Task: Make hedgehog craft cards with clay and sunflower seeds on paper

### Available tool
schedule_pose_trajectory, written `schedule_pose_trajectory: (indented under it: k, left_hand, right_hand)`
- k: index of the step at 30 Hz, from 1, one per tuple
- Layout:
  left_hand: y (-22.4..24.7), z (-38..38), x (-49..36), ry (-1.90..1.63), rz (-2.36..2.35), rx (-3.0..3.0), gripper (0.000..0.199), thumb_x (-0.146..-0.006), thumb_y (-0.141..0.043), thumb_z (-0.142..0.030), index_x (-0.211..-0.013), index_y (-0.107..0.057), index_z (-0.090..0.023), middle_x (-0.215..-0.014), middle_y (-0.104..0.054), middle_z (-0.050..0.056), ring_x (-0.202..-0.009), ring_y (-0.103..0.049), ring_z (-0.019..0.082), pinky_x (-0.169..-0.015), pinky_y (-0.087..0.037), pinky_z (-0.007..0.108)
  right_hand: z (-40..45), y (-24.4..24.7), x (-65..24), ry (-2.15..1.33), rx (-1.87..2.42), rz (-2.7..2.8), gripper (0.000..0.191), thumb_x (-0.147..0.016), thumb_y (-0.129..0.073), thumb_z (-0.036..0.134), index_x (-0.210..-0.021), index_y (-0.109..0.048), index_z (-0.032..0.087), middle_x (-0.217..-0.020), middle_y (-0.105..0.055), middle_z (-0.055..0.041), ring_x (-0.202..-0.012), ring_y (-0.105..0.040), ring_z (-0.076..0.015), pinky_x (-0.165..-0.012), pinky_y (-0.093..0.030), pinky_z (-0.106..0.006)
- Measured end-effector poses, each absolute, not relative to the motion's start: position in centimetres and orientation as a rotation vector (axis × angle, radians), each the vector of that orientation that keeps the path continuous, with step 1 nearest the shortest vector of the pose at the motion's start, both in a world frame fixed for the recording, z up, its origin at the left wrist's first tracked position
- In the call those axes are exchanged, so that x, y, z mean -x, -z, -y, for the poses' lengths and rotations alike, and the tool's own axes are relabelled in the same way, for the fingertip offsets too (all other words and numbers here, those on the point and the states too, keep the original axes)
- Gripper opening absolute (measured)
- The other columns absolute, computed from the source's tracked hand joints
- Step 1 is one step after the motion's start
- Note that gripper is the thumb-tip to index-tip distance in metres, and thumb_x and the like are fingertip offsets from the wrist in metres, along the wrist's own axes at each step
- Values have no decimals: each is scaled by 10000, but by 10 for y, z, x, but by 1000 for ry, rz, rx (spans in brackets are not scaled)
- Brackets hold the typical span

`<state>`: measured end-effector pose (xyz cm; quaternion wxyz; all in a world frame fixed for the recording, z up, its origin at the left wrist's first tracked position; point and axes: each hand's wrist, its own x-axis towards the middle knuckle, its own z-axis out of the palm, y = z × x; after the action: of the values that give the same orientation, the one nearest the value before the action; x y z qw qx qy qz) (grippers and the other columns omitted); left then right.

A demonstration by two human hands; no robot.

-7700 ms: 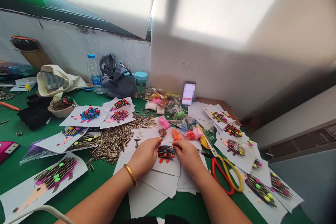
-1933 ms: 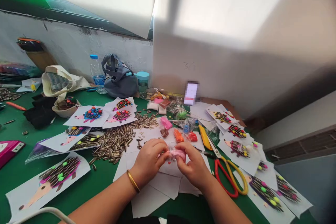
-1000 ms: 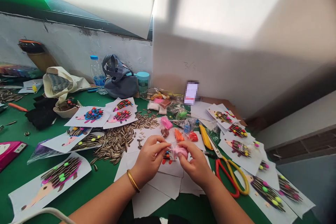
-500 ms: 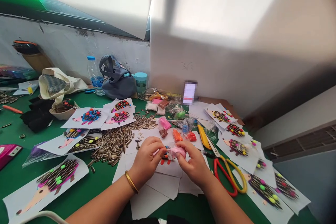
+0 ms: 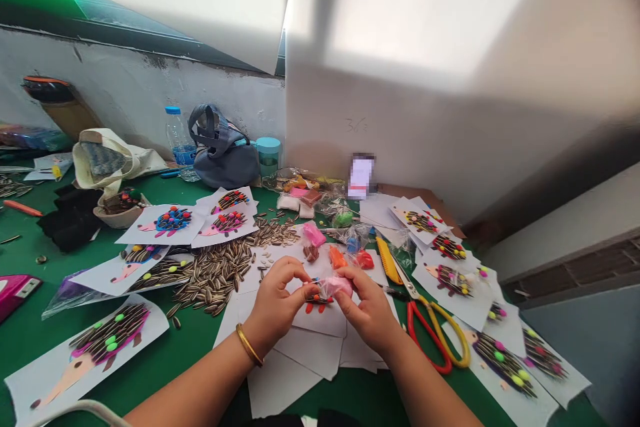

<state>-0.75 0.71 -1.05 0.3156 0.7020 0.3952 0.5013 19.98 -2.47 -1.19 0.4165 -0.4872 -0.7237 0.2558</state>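
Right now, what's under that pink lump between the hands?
Below the pink lump lies a white sheet with a seed figure; its red feet and a few seeds show. The lump, left hand and right hand hide the rest.

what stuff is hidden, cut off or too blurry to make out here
Head view: much of the seed-covered figure, hidden by the pink wrapped lump, left hand and right hand.
Head view: the phone screen's content, pixelated.
Head view: the pencil marks on the upright white sheet, too faint to read surely.
Head view: the magenta object, cut off by the left edge.
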Motion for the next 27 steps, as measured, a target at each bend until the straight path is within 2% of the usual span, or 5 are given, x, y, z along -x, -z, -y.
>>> schedule_pose_trajectory:
  k: [4,9,17,22,27]
  left_hand:
    - [12,-9,8,-1314,-1041,-1804,131,-848,-684,-349,-845,-732,-228,-822,-625,23,-784,-614,167,-720,-509,299]
    - [15,-12,7,-1285,-1104,-1689,196,-880,-624,-336,-1017,-732,-245,-941,-699,46,-898,-650,195,-816,-522,339]
    - [9,-8,5,-1123,-1081,-1442,300,-858,-609,-477,-849,-686,-188,-764,-673,29,-717,-615,174,-672,-507,298]
    - [5,-3,0,-1059,-968,-1282,420,-866,-562,-571,-724,-597,-177,-669,-587,2,-652,-540,149,-653,-454,278]
    - [2,3,-4,-993,-842,-1136,389,-792,-685,-537,-714,-573,-172,-658,-562,-12,-648,-513,136,-644,-415,262]
  right_hand:
    - [25,12,-198,-638,1222,1830,238,-910,-566,306,-1131,-594,223,-1091,-660,-57,-973,-630,-198,-837,-519,-302]
    - [16,12,-209,-436,1252,1809,215,-929,-539,304,-1109,-622,222,-1106,-648,-78,-1043,-599,-228,-929,-490,-386]
    - [-14,36,-269,285,1841,1620,311,-899,-511,254,-1169,-652,193,-1094,-651,-149,-1031,-535,-311,-946,-392,-539]
    - [-7,25,-251,249,1796,1633,368,-876,-480,182,-1204,-645,203,-1223,-612,-146,-1121,-504,-345,-947,-383,-577]
    - [24,-1,-195,-191,1173,1854,254,-919,-571,256,-1156,-663,258,-1053,-628,-78,-1015,-567,-244,-910,-465,-436]
